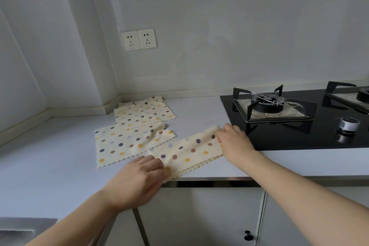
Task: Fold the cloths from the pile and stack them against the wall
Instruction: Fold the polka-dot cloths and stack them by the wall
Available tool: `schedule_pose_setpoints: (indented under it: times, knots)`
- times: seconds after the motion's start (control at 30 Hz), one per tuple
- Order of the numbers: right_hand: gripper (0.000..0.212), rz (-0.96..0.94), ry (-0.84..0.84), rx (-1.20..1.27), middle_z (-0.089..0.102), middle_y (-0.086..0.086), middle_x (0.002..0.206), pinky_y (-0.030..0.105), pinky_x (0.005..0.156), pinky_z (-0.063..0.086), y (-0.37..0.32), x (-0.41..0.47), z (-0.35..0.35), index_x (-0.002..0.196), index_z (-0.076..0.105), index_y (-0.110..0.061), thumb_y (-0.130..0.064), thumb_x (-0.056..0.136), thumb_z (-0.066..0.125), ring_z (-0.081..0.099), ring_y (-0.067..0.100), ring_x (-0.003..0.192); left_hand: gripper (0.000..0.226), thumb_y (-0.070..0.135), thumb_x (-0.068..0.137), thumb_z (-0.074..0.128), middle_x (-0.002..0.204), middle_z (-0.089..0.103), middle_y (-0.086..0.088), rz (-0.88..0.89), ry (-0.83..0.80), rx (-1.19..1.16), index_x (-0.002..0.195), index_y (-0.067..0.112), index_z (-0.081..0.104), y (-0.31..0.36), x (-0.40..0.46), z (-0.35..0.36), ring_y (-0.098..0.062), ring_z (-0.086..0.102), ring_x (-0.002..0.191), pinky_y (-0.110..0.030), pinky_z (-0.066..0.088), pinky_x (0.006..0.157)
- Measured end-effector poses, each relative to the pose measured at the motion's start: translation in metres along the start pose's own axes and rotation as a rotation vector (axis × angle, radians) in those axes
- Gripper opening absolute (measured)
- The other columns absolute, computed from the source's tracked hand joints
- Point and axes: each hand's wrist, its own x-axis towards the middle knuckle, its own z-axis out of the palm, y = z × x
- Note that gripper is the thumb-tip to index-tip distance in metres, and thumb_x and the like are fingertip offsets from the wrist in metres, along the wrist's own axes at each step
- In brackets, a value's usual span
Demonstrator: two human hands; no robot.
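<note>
The cloth being worked on (191, 150) lies at the front edge of the counter (60, 166), already doubled into a long strip; layered wavy edges show along its near side. Its long axis runs from about eight o'clock up to two o'clock, slanting from the counter's lip toward the stove (279, 118). That slant is what the next fold turns on, I'd say: the two ends sit one under each hand, so either end can be carried over to the other along that line.

The left hand (139, 177) is at the eight o'clock end, fingers curled over the cloth's corner and seemingly pinching it right at the counter edge. The right hand (233, 140) is at the two o'clock end, its fingers bent down onto that corner and apparently gripping it, though the fingertips are hidden under the knuckles. Neither hand is nearer the cloth than the other; both touch it.

Counting spotted cloths, I make out at least three: the strip in hand; one lying spread out (131, 144) at about ten o'clock from it, just beside its left end; and, further off at eleven o'clock, tucked into the corner of the wall (219, 46), a folded stack (143, 114). How many layers that stack holds I cannot tell. There are two sockets (139, 39) on the wall, two burners on the stove, and one knob (348, 124).
</note>
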Motion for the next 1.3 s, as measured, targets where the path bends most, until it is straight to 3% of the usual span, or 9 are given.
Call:
schedule_pose_setpoints:
  times: [0.13,0.3,0.43,0.63,0.77,0.9,1.0,1.13,1.3]
  knots:
    - [0.036,-0.198,0.134,0.036,0.044,0.001,0.126,0.032,0.102,0.029,-0.016,-0.007,-0.005,0.121,0.055,-0.018,-0.006,0.089,0.044,0.040,0.022,0.119,0.028,0.023,0.081,0.059,0.101,0.058,0.014,-0.138,0.020,-0.204,0.108,0.025,0.066,-0.002,0.000,-0.007,-0.005,0.055,0.091,-0.017,0.043,0.082]
    - [0.026,-0.571,-0.099,0.405,0.055,-0.004,0.120,0.028,0.102,0.036,-0.060,-0.033,-0.004,0.114,0.060,-0.017,-0.032,0.094,0.052,0.046,0.014,0.115,0.049,0.039,0.068,0.051,0.116,0.049,0.025,-0.377,-0.113,-0.218,0.117,0.038,0.051,-0.020,0.000,-0.007,0.004,0.038,0.110,-0.022,0.037,0.096]
    - [0.032,-0.594,-0.042,0.378,0.053,-0.004,0.117,0.025,0.101,0.033,-0.077,-0.035,0.008,0.112,0.061,-0.017,-0.043,0.092,0.057,0.043,0.013,0.114,0.053,0.047,0.066,0.048,0.122,0.047,0.025,-0.402,-0.189,-0.221,0.118,0.039,0.053,-0.024,-0.005,-0.004,-0.001,0.039,0.118,-0.027,0.036,0.103]
    - [0.020,-0.652,0.002,0.358,0.053,-0.002,0.098,0.017,0.084,0.025,-0.081,-0.036,0.006,0.094,0.060,-0.014,-0.032,0.097,0.052,0.043,0.012,0.095,0.050,0.065,0.077,0.052,0.123,0.047,0.027,-0.390,-0.147,-0.170,0.120,0.041,0.056,-0.022,-0.016,0.000,0.000,0.041,0.115,-0.028,0.038,0.101]
    - [0.014,-0.453,-0.136,0.627,0.052,-0.013,0.084,0.021,0.077,0.039,-0.080,-0.033,-0.004,0.087,0.057,-0.021,-0.029,0.097,0.052,0.046,0.004,0.079,0.043,0.070,0.083,0.050,0.118,0.050,0.028,-0.395,-0.085,-0.234,0.110,0.038,0.062,-0.019,-0.013,0.001,0.002,0.042,0.114,-0.023,0.040,0.097]
    - [0.014,-0.198,-0.184,1.000,0.057,-0.011,0.073,0.024,0.067,0.043,-0.072,-0.024,-0.013,0.080,0.059,-0.026,-0.029,0.093,0.059,0.049,0.006,0.068,0.012,0.043,0.094,0.056,0.110,0.055,0.028,-0.540,0.074,-0.402,0.103,0.037,0.060,-0.007,0.007,-0.006,0.011,0.047,0.107,-0.012,0.041,0.087]
    - [0.017,-0.040,-0.195,1.241,0.052,-0.008,0.061,0.019,0.055,0.036,-0.066,-0.014,-0.029,0.077,0.061,-0.018,-0.023,0.093,0.063,0.043,0.008,0.057,0.003,0.031,0.094,0.060,0.094,0.066,0.020,-0.618,0.231,-0.551,0.096,0.032,0.062,-0.003,0.033,-0.016,0.004,0.060,0.093,-0.017,0.047,0.076]
    - [0.047,0.121,-0.201,1.475,0.056,0.008,0.082,0.033,0.072,0.035,-0.055,0.003,-0.047,0.084,0.068,-0.012,-0.057,0.073,0.069,0.048,0.021,0.076,0.012,0.018,0.098,0.056,0.070,0.061,0.008,-0.576,0.338,-0.717,0.092,0.028,0.053,0.003,0.071,-0.037,-0.005,0.049,0.059,-0.017,0.040,0.052]
    - [0.036,0.159,-0.180,1.607,0.060,0.014,0.086,0.041,0.075,0.034,-0.047,0.013,-0.064,0.081,0.075,-0.018,-0.049,0.064,0.078,0.050,0.028,0.080,0.013,0.016,0.100,0.050,0.059,0.050,0.007,-0.518,0.351,-0.737,0.092,0.025,0.047,0.004,0.096,-0.046,-0.008,0.035,0.051,-0.020,0.032,0.044]
